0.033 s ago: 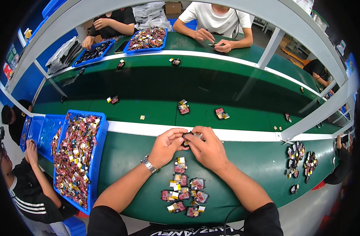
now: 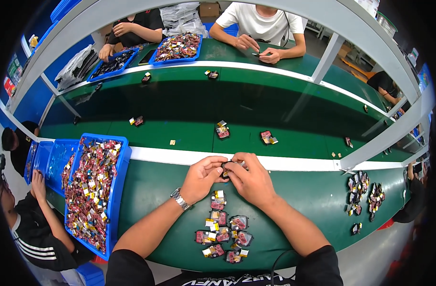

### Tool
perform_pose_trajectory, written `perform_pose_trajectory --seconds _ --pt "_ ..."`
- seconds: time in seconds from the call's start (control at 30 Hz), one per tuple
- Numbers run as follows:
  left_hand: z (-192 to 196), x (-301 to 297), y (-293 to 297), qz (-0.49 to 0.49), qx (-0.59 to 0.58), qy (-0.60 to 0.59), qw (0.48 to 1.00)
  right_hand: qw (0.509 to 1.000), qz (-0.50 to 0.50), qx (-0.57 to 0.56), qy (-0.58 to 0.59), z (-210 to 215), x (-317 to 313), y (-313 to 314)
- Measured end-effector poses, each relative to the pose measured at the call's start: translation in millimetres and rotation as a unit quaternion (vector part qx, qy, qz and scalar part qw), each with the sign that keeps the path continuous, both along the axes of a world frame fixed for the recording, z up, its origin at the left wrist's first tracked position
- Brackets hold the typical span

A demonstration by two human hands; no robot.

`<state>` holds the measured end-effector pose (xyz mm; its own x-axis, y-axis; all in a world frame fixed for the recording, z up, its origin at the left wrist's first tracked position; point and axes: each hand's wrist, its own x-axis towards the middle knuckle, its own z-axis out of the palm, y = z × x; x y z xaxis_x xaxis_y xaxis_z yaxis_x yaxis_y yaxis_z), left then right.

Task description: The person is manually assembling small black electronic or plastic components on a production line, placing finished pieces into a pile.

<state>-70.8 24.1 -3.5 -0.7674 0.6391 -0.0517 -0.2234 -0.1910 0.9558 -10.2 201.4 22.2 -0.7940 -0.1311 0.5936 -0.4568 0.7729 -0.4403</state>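
Both hands pinch one small part at the white strip of the bench

Your left hand [image 2: 202,178] and right hand [image 2: 250,180] meet fingertip to fingertip, pressed together around a small dark part [image 2: 226,168] at the far edge of your green bench [image 2: 156,209], right by the white strip [image 2: 299,163]. You seem to be mid-assembly on this piece; I judge the next move calls for a steady pinch and fine alignment. Near the front edge, between your forearms, lies a cluster of small red and yellow pieces [image 2: 223,233]; the blue bin [image 2: 122,176] of loose ones sits at the left end. Your fingers hide most of the part, so its shape is hard to make out.
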Motion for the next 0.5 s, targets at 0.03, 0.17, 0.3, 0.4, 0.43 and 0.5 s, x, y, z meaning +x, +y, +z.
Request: perform_pose_trajectory --seconds 0.03,0.17,0.3,0.4,0.43,0.5 --pt "0 1 0 -0.001 0.000 0.001 1.000 1.000 -0.001 0.000 0.001 0 -1 1" --pt "-3 2 1 -0.016 -0.011 0.018 1.000 0.999 0.028 -0.009 -0.036 -3 0 8" --pt "-3 4 2 -0.015 -0.017 0.031 0.999 0.998 0.045 -0.005 -0.051 0 2 12" --pt "-2 4 0 -0.012 -0.012 0.033 0.999 0.996 0.061 0.001 -0.068 -3 1 14" --pt "-2 4 1 -0.013 -0.012 0.035 0.999 0.996 0.059 0.002 -0.067 -3 2 15" --pt "-1 5 1 -0.015 -0.032 0.043 0.998 0.993 0.079 -0.011 -0.089 -2 4 16"
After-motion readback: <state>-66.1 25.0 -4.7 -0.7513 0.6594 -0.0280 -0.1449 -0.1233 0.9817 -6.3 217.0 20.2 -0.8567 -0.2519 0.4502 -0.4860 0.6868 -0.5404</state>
